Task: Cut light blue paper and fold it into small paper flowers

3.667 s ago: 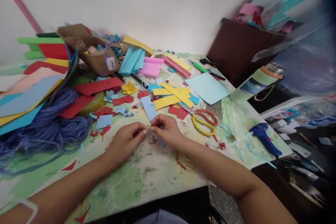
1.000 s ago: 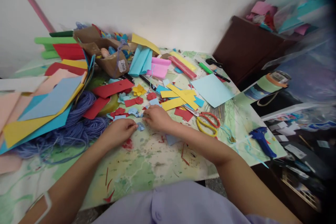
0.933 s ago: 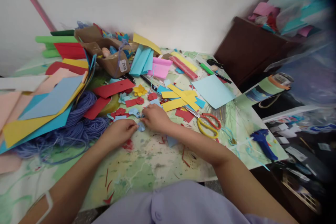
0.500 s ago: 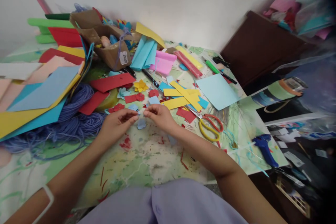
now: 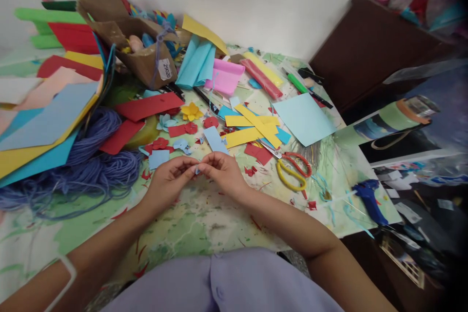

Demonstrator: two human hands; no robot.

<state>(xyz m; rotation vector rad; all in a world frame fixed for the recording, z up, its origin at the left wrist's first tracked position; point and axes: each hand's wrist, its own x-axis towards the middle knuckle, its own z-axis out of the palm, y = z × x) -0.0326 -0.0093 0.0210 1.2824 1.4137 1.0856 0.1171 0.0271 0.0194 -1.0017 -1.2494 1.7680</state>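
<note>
My left hand (image 5: 173,178) and my right hand (image 5: 222,171) meet fingertip to fingertip above the table's near middle. Between them they pinch a small light blue paper piece (image 5: 198,171), mostly hidden by the fingers. Just beyond lie a light blue paper strip (image 5: 215,140), a light blue square (image 5: 159,159) and a cut light blue paper flower (image 5: 182,145). Red paper flowers (image 5: 160,144) and a yellow paper flower (image 5: 192,111) rest behind the left hand. Scissors (image 5: 292,170) with red and yellow handles lie to the right, apart from my hand.
Blue yarn (image 5: 98,170) and stacked coloured paper (image 5: 47,117) fill the left. A cardboard box (image 5: 142,58) stands at the back. Yellow strips (image 5: 252,131) and a pale blue sheet (image 5: 305,119) lie right of centre. A blue glue gun (image 5: 371,202) sits at the right edge.
The light blue piece that hung below the fingertips is now drawn in and mostly covered by them. My hands have come closer together, and the view has shifted slightly.
</note>
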